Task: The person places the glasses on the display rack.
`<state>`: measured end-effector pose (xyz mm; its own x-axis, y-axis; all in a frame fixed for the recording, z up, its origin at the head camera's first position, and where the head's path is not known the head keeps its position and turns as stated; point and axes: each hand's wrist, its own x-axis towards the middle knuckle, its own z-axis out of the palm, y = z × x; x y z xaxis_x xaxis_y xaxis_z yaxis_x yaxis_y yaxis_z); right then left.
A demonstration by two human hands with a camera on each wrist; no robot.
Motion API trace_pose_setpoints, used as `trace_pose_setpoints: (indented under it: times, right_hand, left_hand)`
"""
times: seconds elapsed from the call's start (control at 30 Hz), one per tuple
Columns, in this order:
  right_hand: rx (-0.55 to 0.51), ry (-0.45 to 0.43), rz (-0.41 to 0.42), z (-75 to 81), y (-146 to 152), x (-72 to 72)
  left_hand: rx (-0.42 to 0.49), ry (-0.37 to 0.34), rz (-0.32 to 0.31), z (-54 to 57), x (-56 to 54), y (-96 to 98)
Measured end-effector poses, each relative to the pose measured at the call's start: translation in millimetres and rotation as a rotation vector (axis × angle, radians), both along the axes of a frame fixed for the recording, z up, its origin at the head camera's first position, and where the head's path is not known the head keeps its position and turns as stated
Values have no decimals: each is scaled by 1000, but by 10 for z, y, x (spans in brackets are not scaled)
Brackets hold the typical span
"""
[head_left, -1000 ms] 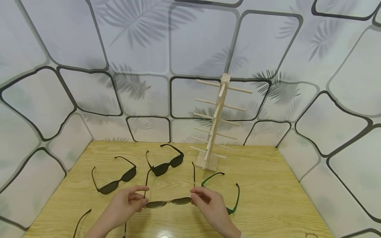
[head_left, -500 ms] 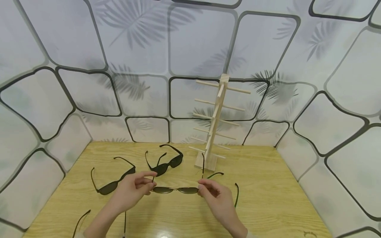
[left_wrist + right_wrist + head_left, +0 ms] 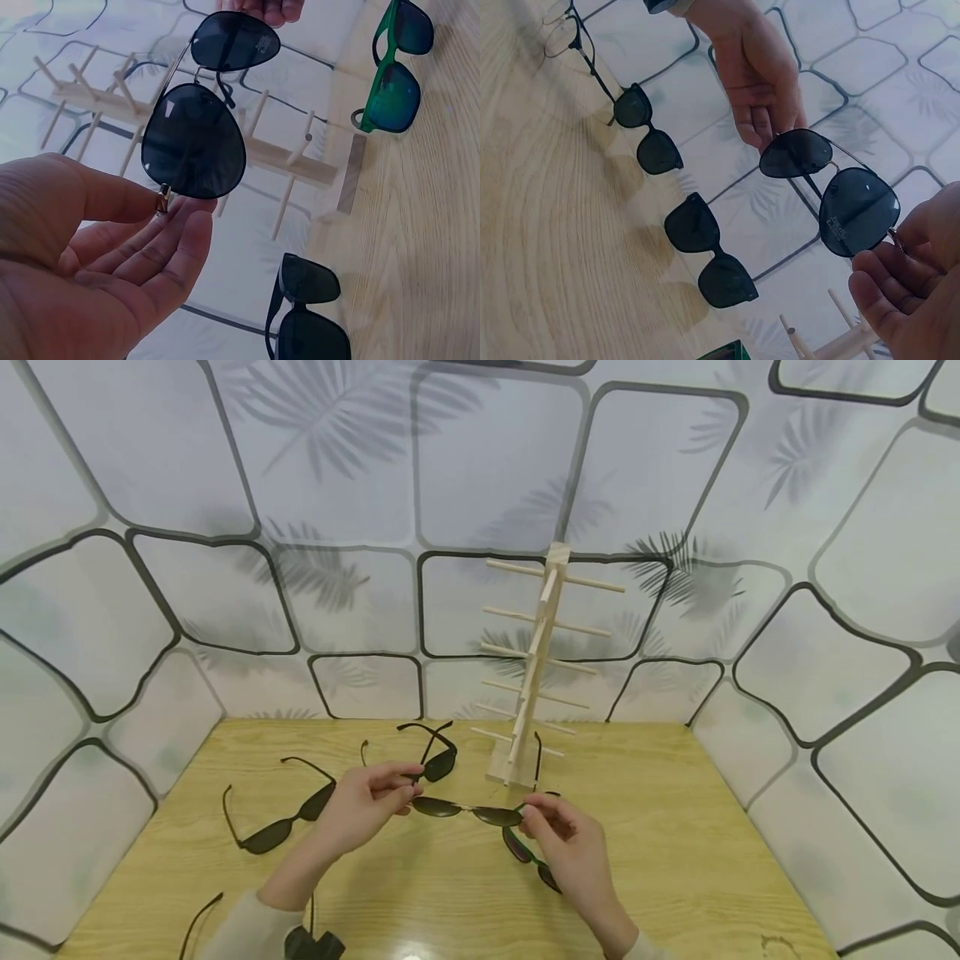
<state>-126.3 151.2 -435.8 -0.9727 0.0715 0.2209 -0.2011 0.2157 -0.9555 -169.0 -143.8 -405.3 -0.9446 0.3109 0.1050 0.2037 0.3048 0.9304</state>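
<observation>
Both hands hold a pair of dark aviator sunglasses (image 3: pixel 497 816) above the table, lenses toward me and temples pointing away. My left hand (image 3: pixel 377 806) pinches the frame at its left hinge. At the right hinge, my right hand (image 3: pixel 570 852) pinches it between thumb and fingers. In the left wrist view, the sunglasses (image 3: pixel 193 142) show a thin metal double bridge. Beyond them stands a wooden display rack (image 3: pixel 538 668) with several bare crosswise pegs. Green-framed sunglasses (image 3: pixel 531 857) lie below the right hand, partly hidden by it.
Black sunglasses (image 3: pixel 440 765) lie behind the left hand, and another black pair (image 3: pixel 267 837) sits to its left. Clear-lensed glasses (image 3: pixel 561 36) show in the right wrist view. Patterned walls (image 3: pixel 360 685) enclose the wooden table (image 3: pixel 660 827) at the back and sides.
Both hands have carried the aviator sunglasses away from me and to the right, closer to the rack. The green sunglasses' lenses have come into view beneath them.
</observation>
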Motion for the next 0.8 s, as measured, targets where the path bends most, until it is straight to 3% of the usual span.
trace_pose_setpoints:
  times: [0.2,0.8]
  right_hand:
    - [-2,17,-27,-12,97,-66]
    - [15,13,-107,-44,331,-249]
  left_hand:
    - [5,23,15,-14,-117,156]
    - [62,-11,42,-84,-482,538]
